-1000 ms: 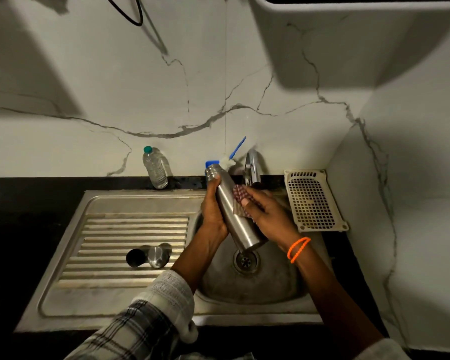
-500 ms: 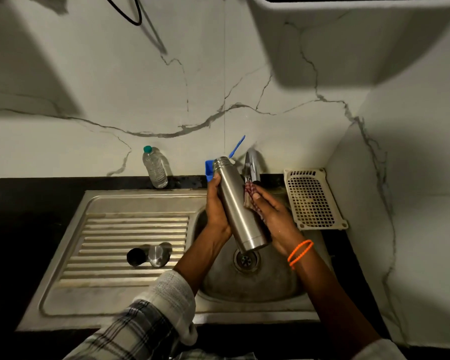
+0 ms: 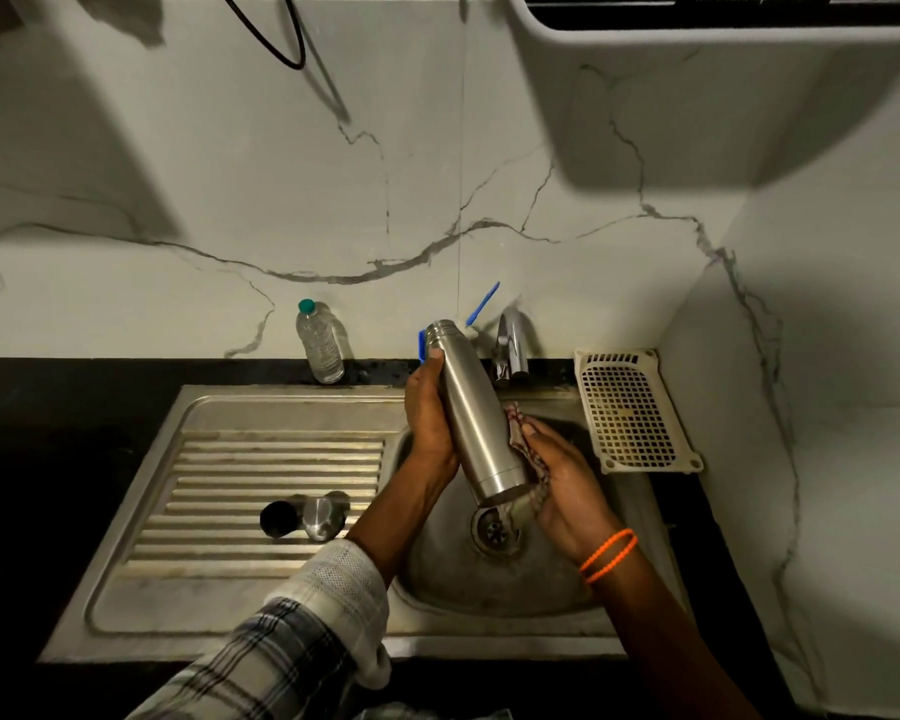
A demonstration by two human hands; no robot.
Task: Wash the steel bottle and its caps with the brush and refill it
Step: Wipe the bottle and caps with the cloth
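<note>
The steel bottle [image 3: 476, 413] is held tilted over the sink bowl [image 3: 494, 579], mouth up and away from me. My left hand [image 3: 430, 418] grips its left side. My right hand [image 3: 562, 478] presses a checked scrub cloth [image 3: 528, 454] against the bottle's lower right side and base. Two caps lie on the ribbed drainboard [image 3: 230, 475]: a dark cap [image 3: 277, 519] and a steel cap [image 3: 324, 516], touching each other. A blue-handled brush [image 3: 481, 304] sticks up behind the bottle near the wall, mostly hidden.
A tap [image 3: 510, 348] stands behind the bowl. A clear plastic water bottle [image 3: 320, 343] with a green lid stands at the wall. A cream perforated tray [image 3: 632, 407] lies right of the sink. A white appliance [image 3: 723, 70] hangs overhead. The drain [image 3: 495, 532] is open.
My right hand with the cloth has slid down the bottle from its middle to the base. The bottle has stayed tilted in my left hand.
</note>
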